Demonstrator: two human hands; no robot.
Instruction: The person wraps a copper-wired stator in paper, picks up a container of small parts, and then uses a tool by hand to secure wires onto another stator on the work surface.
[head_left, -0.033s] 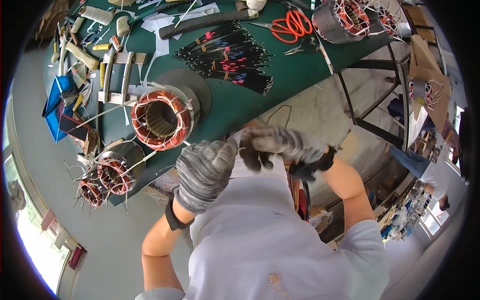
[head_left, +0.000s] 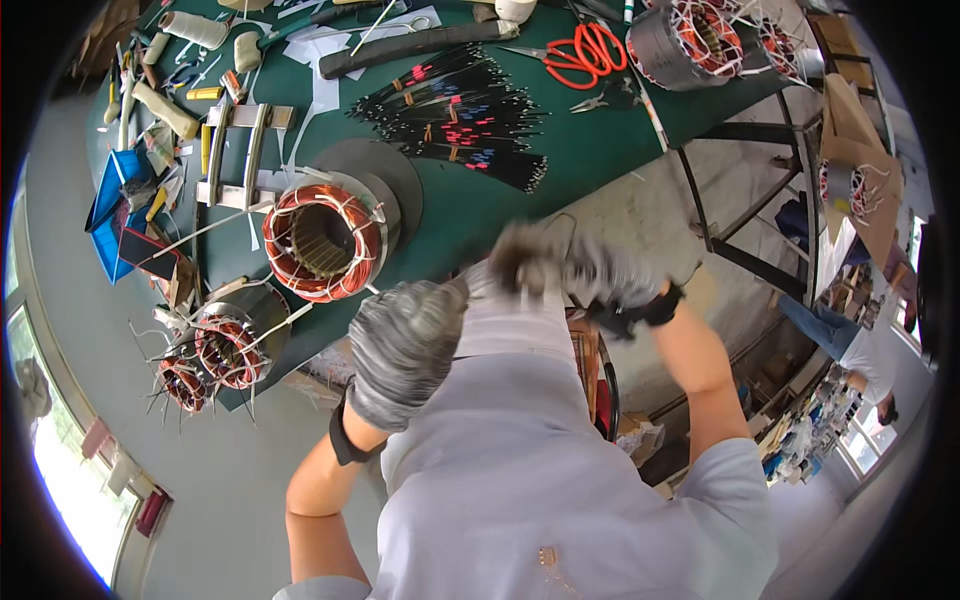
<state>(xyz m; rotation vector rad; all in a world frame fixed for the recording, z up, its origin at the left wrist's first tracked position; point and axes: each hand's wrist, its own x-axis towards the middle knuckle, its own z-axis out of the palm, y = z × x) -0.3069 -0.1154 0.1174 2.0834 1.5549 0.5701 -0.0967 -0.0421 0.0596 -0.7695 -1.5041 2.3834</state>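
Note:
My left hand (head_left: pixel 405 345), in a grey striped knit glove, is closed in front of my waist near the table's edge. Whatever its curled fingers hold, if anything, is hidden. My right hand (head_left: pixel 560 265), gloved alike, is just right of it and smeared by motion, so its fingers cannot be read. Nearest to my left hand stands a motor stator (head_left: pixel 322 245) with orange copper windings laced in white cord. It lies on its side on the green table (head_left: pixel 455 225), apart from both hands.
Left of it are wired stators (head_left: pixel 240 340), a blue tray (head_left: pixel 110 215) and a metal frame (head_left: pixel 235 155). Bundled black leads (head_left: pixel 450 115), orange-handled scissors (head_left: pixel 585 55) and another stator (head_left: pixel 685 45) lie farther back. A person (head_left: pixel 865 350) is at the far right.
My right hand has shifted slightly up and is more blurred. My left hand has moved a little left and apart from it. The stators have not moved.

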